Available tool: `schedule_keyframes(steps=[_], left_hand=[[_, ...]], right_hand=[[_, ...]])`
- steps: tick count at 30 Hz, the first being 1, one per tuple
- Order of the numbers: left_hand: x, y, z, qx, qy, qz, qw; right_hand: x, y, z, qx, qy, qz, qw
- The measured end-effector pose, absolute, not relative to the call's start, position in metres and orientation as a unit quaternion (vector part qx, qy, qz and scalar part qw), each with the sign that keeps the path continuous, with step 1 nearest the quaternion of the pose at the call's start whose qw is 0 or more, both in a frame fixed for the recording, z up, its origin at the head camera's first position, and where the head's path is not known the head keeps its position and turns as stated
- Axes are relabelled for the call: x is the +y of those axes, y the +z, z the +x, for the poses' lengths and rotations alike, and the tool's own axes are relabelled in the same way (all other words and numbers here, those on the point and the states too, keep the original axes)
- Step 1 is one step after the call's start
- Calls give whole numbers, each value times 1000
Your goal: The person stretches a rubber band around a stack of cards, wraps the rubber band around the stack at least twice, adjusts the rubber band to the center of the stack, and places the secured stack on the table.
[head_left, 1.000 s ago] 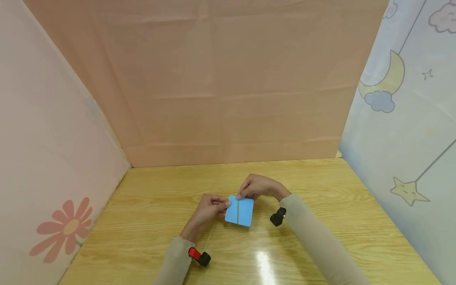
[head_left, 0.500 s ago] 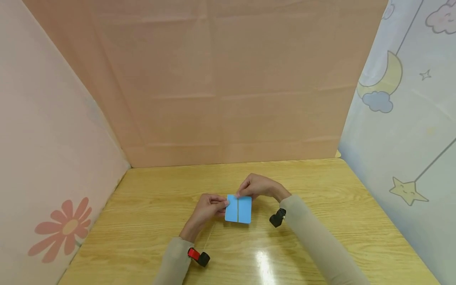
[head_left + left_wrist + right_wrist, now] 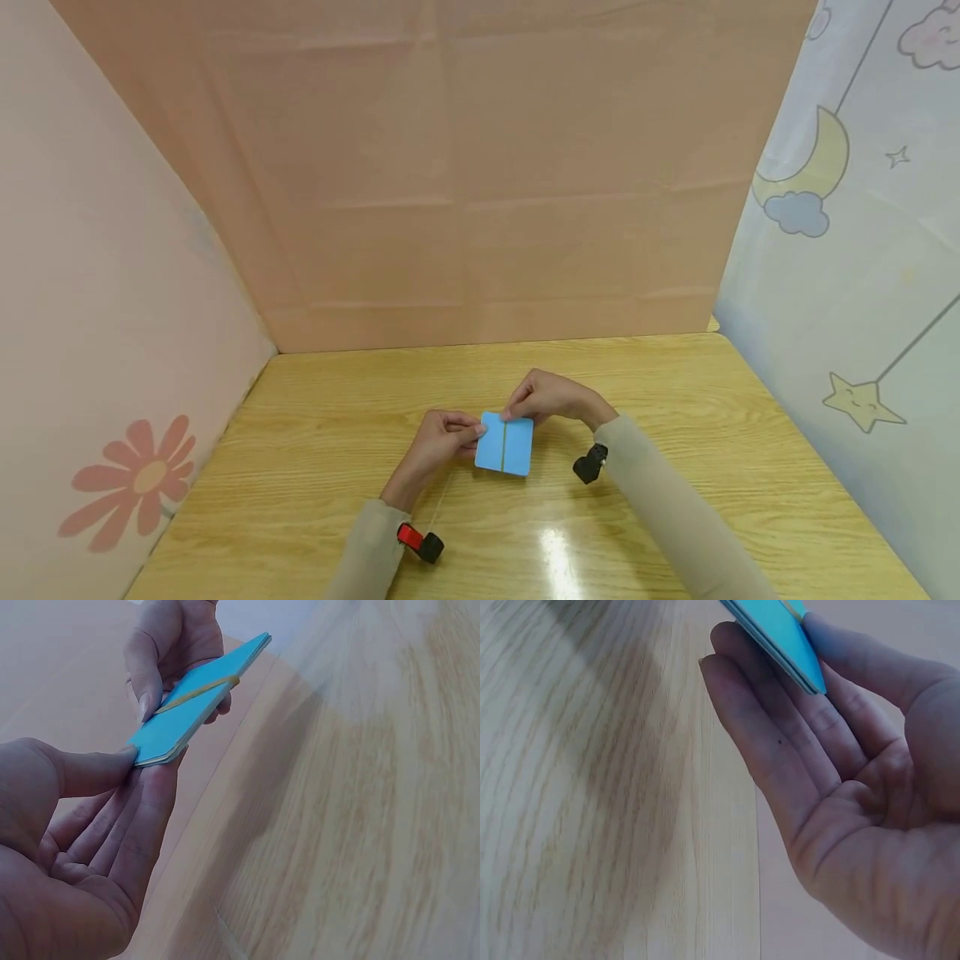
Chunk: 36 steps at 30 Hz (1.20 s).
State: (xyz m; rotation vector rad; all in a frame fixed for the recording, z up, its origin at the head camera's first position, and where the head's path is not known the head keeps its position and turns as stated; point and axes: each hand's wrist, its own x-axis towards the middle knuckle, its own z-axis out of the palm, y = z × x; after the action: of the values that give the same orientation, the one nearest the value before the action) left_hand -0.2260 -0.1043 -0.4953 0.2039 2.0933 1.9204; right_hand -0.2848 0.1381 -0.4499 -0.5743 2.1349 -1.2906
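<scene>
A thin stack of square blue cards point(image 3: 518, 452) with rounded corners is held up over the table. One yellowish rubber band point(image 3: 199, 695) runs around its middle. My left hand point(image 3: 438, 440) pinches the left edge, thumb on the blue face and fingers beneath. At the far edge my right hand point(image 3: 553, 395) grips the stack, its thumb point(image 3: 145, 682) right beside the rubber band. The right wrist view shows the layered edge of the stack point(image 3: 780, 641) between that thumb and the fingers behind it.
Below is a wood-grain table point(image 3: 322, 467). An orange-pink sheet point(image 3: 465, 208) stands along its far edge. A pale wall with a flower point(image 3: 142, 479) is on the left, and one with moon and star drawings point(image 3: 862, 400) on the right.
The stack has tilted slightly and shifted a little in the head view. Both hands keep their grip; the right hand has moved very slightly to the right.
</scene>
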Motion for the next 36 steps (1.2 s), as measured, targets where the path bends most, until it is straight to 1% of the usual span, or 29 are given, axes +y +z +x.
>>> schedule_keyframes(steps=[6, 13, 27, 36], left_hand=[[-105, -496, -225, 727, 667, 72, 145], [-111, -494, -214, 747, 645, 71, 144], [-113, -499, -214, 723, 671, 65, 154], [-113, -498, -215, 722, 674, 50, 147]], right_hand=[[139, -453, -285, 791, -496, -210, 292], [138, -458, -277, 786, -499, -203, 304], [136, -459, -273, 789, -501, -201, 293], [146, -471, -261, 756, -557, -197, 281]])
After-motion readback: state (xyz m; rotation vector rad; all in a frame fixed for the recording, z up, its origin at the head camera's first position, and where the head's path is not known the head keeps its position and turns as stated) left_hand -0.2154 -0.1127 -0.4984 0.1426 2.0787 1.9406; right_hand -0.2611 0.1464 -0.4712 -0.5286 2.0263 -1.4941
